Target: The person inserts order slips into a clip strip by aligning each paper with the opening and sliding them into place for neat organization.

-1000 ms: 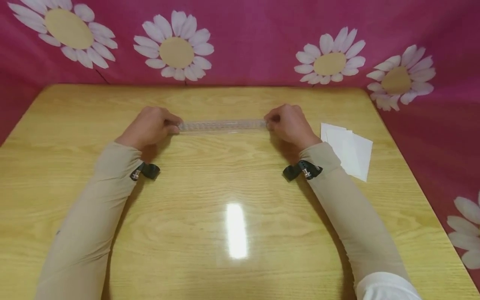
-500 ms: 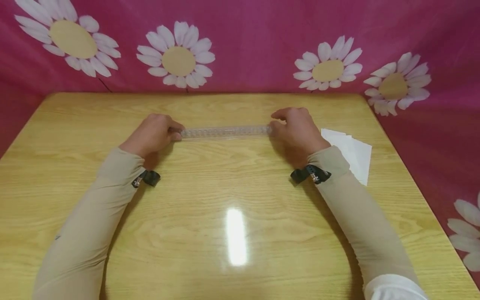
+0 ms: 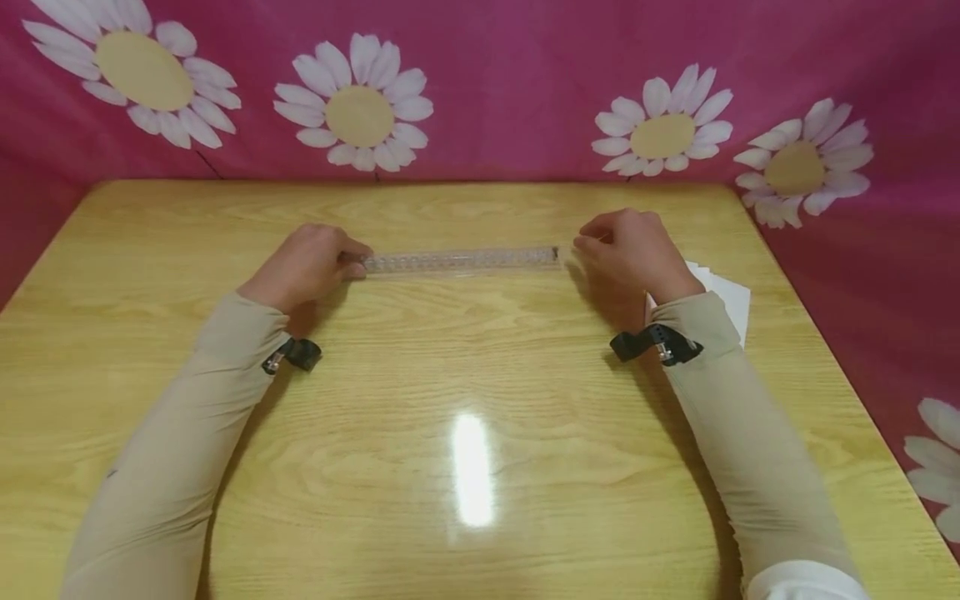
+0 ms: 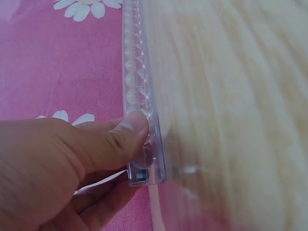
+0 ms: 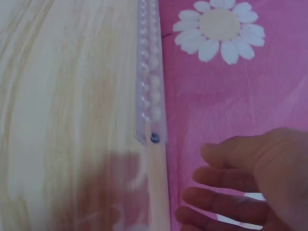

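A long, narrow clear plastic case [image 3: 465,261] with a row of round clear beads inside stretches left to right across the far half of the table. My left hand [image 3: 309,260] pinches its left end; the left wrist view has the thumb lying on the case [image 4: 131,72] just above a small dark piece at that end. Beyond the other end, my right hand [image 3: 637,254] is apart from it, with a small gap between fingertips and case. In the right wrist view that hand [image 5: 255,178] holds nothing, fingers loosely bent, and the case's dark-tipped end shows uncovered.
White paper sheets [image 3: 729,298] lie on the right of the wooden table [image 3: 375,375], partly behind my right wrist. A pink cloth [image 3: 510,92] with white daisies hangs along the back and right edges. Black straps [image 3: 660,342] circle both wrists.
My right hand has let go of the case's right end and moved away to the right, now covering more of the papers. The left hand keeps its pinch on the other end.
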`<action>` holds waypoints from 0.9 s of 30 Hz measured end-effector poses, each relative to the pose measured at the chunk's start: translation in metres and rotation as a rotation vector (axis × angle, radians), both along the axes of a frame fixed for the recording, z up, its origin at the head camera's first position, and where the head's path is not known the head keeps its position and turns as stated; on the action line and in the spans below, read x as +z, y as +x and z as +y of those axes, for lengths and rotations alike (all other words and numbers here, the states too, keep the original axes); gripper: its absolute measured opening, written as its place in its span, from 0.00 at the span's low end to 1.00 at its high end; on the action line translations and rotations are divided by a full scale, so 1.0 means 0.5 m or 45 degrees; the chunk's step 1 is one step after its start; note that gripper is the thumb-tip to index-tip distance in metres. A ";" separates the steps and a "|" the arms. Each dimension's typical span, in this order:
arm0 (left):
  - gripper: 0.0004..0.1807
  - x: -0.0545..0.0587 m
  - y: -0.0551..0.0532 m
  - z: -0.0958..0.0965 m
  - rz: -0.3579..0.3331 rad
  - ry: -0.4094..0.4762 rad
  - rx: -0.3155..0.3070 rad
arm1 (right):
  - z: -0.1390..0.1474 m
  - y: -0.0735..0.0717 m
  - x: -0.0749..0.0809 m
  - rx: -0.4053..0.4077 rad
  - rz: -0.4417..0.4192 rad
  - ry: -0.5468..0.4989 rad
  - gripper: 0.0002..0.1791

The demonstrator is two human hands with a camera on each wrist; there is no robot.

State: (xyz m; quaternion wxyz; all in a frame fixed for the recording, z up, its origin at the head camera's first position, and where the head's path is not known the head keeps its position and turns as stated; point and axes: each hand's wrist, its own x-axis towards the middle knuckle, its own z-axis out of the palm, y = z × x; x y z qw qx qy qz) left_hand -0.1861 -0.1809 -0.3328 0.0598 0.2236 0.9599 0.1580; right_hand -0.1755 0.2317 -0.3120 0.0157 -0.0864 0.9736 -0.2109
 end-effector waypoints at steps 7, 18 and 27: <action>0.07 0.005 0.003 0.001 0.058 0.002 -0.031 | 0.032 0.000 0.019 -0.034 -0.074 0.026 0.23; 0.15 0.010 0.008 0.000 0.013 -0.002 0.018 | 0.060 0.004 0.037 -0.140 -0.190 0.035 0.27; 0.15 0.011 0.008 0.000 0.022 -0.005 -0.003 | 0.102 0.004 0.045 -0.185 -0.153 0.098 0.30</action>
